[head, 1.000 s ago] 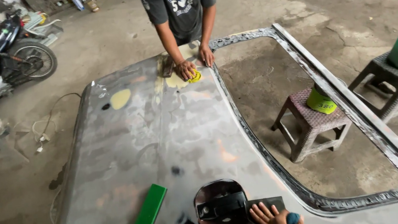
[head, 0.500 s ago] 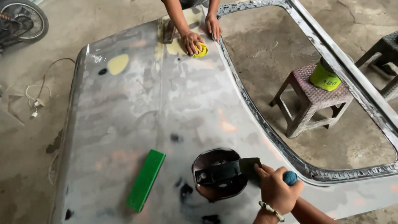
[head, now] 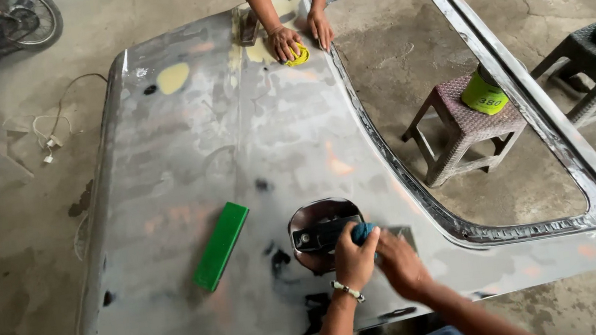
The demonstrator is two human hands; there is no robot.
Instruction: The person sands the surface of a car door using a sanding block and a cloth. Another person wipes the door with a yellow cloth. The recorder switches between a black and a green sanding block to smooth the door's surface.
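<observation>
Both hands are now brought together at lower centre, where only the right was seen before. A blue-green pad (head: pixel 361 232) is gripped by the left hand (head: pixel 355 259) beside the door-handle recess (head: pixel 318 235); the right hand (head: pixel 401 262) is laid flat on the bare metal door (head: pixel 235 145). A green block (head: pixel 221 245) lies left.
</observation>
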